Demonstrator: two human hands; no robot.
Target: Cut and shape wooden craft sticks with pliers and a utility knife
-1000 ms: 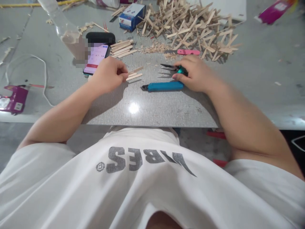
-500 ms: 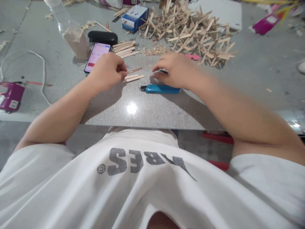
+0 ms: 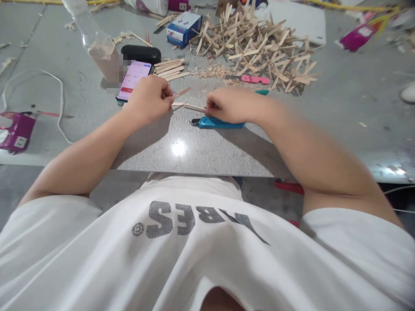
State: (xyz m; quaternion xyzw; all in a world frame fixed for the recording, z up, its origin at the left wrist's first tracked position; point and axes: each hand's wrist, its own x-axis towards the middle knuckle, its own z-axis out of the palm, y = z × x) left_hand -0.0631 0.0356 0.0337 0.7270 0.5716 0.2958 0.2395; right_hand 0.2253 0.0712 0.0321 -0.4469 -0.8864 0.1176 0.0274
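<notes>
My left hand [image 3: 152, 100] is closed in a pinch on a wooden craft stick [image 3: 182, 92], which points to the right and slightly up. My right hand [image 3: 228, 104] has its fingers closed on the end of a second craft stick [image 3: 195, 108], held low over the table. Between the hands another craft stick [image 3: 177, 104] lies partly covered by my left fingertips. Just below my right hand rests a blue utility knife [image 3: 222, 122], its tip to the left. A teal handle [image 3: 262, 92] shows behind my right wrist, its other end hidden.
A phone [image 3: 134, 82] lies beyond my left hand, near a black case [image 3: 142, 53] and loose sticks [image 3: 170, 68]. Behind my right hand are a pink-handled knife [image 3: 256, 79], wood shavings [image 3: 212, 70] and a large pile of crossed sticks [image 3: 259, 47]. A bottle [image 3: 100, 52] stands left.
My right hand has closed on a craft stick that lay on the table and shifted its end to the right. My left hand still pinches its stick, nearly in place.
</notes>
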